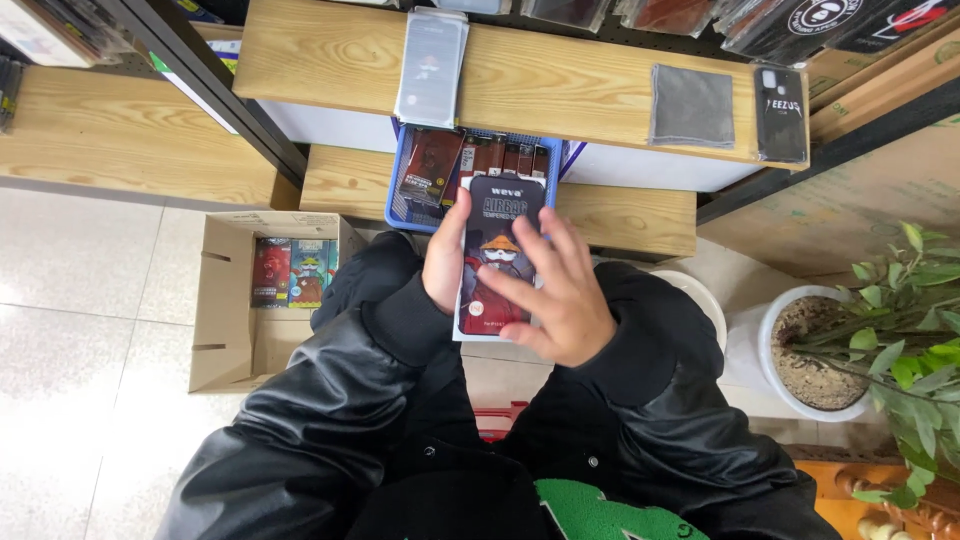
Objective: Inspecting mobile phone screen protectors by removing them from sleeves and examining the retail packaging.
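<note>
I hold a flat dark package [497, 230] with a cartoon figure printed on it, upright in front of me. My left hand [446, 258] grips its left edge. My right hand [556, 292] lies over its lower right part, fingers spread across the front. Just beyond the package sits a blue basket [397, 190] on a lower wooden shelf, filled with several similar dark and red packages [432, 166]. Black jacket sleeves cover both my arms.
A clear sleeved package [432, 66], a grey cloth [691, 105] and a black phone case [780, 113] lie on the upper wooden shelf [560, 80]. An open cardboard box [225, 300] with colourful packs stands on the tiled floor at left. A potted plant [880, 330] stands at right.
</note>
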